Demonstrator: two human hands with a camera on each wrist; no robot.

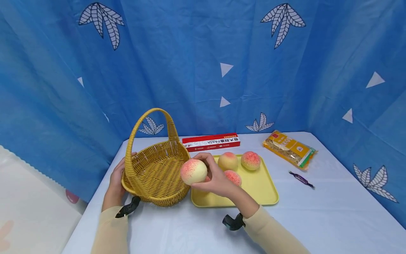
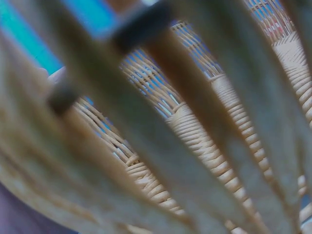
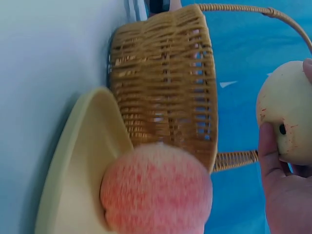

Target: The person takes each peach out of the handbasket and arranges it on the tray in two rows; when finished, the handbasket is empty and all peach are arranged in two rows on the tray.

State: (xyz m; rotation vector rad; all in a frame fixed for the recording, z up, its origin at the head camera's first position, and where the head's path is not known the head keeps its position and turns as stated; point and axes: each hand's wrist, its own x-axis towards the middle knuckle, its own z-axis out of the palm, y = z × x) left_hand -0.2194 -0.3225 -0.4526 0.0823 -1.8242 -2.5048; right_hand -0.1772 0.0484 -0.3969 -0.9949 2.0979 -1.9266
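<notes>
My right hand (image 1: pixel 215 178) grips a pink-speckled, cream-coloured peach (image 1: pixel 193 171) between thumb and fingers, above the left end of a yellow tray (image 1: pixel 260 195) and beside the basket's right rim. In the right wrist view the thumb presses near a small dark hole on the held peach (image 3: pixel 287 114). At the left, my left hand (image 1: pixel 117 178) holds the side of a woven wicker basket (image 1: pixel 158 173) with a tall arched handle; part of that hand is hidden behind the rim. Close, blurred wicker (image 2: pixel 195 131) fills the left wrist view. Several more peaches (image 1: pixel 251 160) lie on the tray, one mostly hidden by my right hand.
Behind the tray lies a red and white pasta box (image 1: pixel 210 142). To the right are an orange packet of pasta (image 1: pixel 288 148) and a purple wrapped candy (image 1: pixel 302 179). A blue curtain (image 1: pixel 196 70) hangs behind the white-covered table (image 1: pixel 184 233).
</notes>
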